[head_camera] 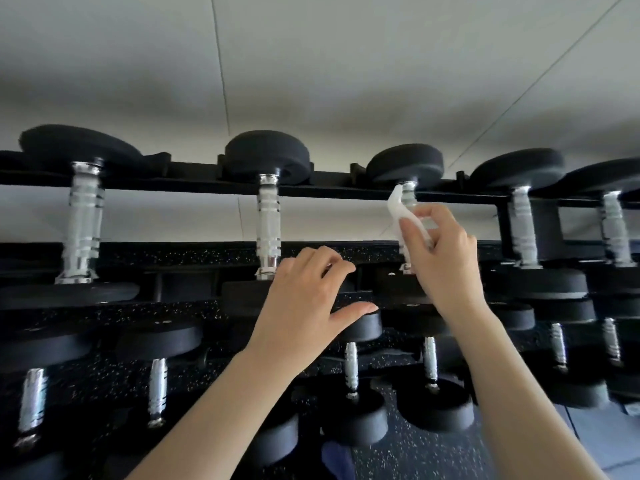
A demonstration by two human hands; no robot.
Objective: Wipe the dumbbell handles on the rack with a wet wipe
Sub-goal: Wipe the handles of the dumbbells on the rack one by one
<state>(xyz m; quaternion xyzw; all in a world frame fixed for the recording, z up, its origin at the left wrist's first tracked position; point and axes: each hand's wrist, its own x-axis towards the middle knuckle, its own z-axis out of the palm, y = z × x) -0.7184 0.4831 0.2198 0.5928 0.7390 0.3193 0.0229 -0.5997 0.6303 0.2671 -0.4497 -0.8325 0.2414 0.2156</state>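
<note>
Hidden: we cannot see most of the third dumbbell's handle (408, 199), covered by the wet wipe (398, 209) and the right hand (440, 251). Left hand (304, 299): its fingertips curl out of sight over the rack rail (353, 296). Cut off: we lose both forearms at the bottom edge, and the outermost dumbbells at either side. Blurred: leftmost top-row handle (81, 220), doubled by motion.

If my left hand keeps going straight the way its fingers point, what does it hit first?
Probably the black front rail of the top rack shelf, beside the black dumbbell head: the left hand has its fingertips already at it. Depth is unclear.
</note>
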